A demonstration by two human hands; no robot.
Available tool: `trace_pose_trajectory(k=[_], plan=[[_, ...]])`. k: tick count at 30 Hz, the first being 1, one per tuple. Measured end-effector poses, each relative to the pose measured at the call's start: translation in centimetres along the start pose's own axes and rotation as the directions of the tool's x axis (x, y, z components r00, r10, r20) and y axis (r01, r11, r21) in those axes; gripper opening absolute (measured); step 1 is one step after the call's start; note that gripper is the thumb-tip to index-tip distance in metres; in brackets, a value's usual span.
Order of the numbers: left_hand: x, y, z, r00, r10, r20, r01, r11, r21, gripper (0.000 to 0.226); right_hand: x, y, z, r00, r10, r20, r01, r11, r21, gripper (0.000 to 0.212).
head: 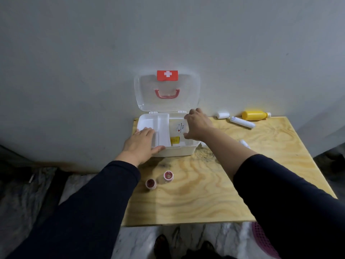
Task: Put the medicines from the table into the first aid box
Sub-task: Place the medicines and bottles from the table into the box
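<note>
The white first aid box (177, 151) stands open at the table's back edge, its clear lid (186, 90) leaning on the wall. An inner tray (163, 128) fills its left half, and a yellow pack (175, 140) lies in the right half. My left hand (141, 144) rests on the box's front left corner, thumb along the front rim. My right hand (197, 124) holds a white medicine pack (178, 128) with dark print, low inside the right half. Two small red-lidded jars (150, 184) (168, 176) stand in front of the box.
On the plywood table (214, 193), at the back right, lie a small white bottle (223, 115), a white tube (242, 122) and a yellow bottle (254, 115). Another white item (244, 143) peeks out behind my right forearm. A pink basket (261, 238) sits on the floor.
</note>
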State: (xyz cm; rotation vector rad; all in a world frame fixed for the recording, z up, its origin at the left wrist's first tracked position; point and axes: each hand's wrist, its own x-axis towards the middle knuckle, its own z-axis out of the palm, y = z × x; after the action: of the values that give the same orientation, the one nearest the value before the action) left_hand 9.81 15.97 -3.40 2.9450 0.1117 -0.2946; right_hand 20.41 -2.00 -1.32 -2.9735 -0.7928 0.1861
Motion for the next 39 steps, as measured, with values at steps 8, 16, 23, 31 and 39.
trace_pose_trajectory(k=[8,16,23,31,39], plan=[[-0.2,-0.3,0.0,1.000,0.004,-0.006,-0.004,1.000,-0.007,0.077,1.7,-1.2,2.6,0.996,0.008,0.085,-0.024,0.981,0.192,0.058],[-0.3,-0.1,-0.1,1.000,-0.012,0.004,0.012,1.000,-0.022,0.078,2.2,-2.1,3.5,0.996,0.062,0.068,-0.082,0.935,0.345,0.070],[-0.4,-0.1,0.0,1.000,-0.010,-0.007,0.010,1.000,-0.020,0.077,0.4,1.7,1.2,0.887,0.384,-0.256,-0.152,0.767,0.623,0.028],[-0.2,-0.4,0.5,1.000,-0.015,0.005,0.015,1.000,-0.016,0.080,-2.9,4.4,7.4,0.768,0.631,0.112,-0.511,0.497,0.701,0.042],[-0.2,-0.4,0.5,1.000,-0.023,0.000,0.023,0.999,-0.032,0.080,-3.4,4.0,7.7,0.647,0.758,0.082,-0.506,0.347,0.790,0.030]])
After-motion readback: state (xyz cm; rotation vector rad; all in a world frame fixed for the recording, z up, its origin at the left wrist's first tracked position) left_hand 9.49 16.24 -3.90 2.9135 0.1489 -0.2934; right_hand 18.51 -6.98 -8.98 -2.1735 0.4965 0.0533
